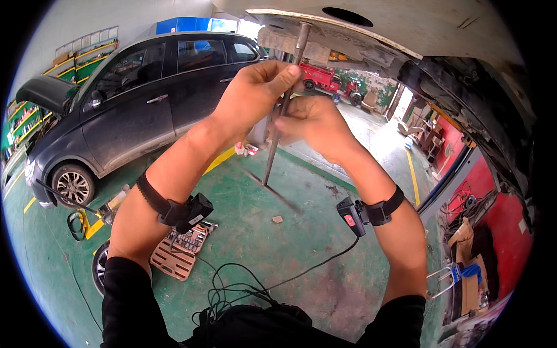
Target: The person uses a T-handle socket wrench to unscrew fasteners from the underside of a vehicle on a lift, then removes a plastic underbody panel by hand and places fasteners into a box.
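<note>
Long T-handle wrench (271,159) was up under the raised vehicle's underside (383,49), shaft a bit off vertical, socket end (302,37) at the top by the panel edge, crossbar (282,200) at the bottom over the green floor (307,255). Left hand (255,93) was closed round the shaft below the socket. Right hand (316,124) was just lower, fingers curled at the shaft but blurred; couldn't tell if it gripped or only brushed it. Crossbar was blurred too, so probably spinning. Fastener wasn't visible, so seating couldn't be confirmed.

My read: fast run with a light grip. Doing it well meant using the left hand as a loose guide, keeping the shaft in line with the fastener and some upward push so the socket didn't cam off. Any real resistance called for both hands on the crossbar, evenly loaded. Crossbar sweep needed to stay clear of the forearms and the black cable (325,265) off the right wrist unit (352,217).
</note>
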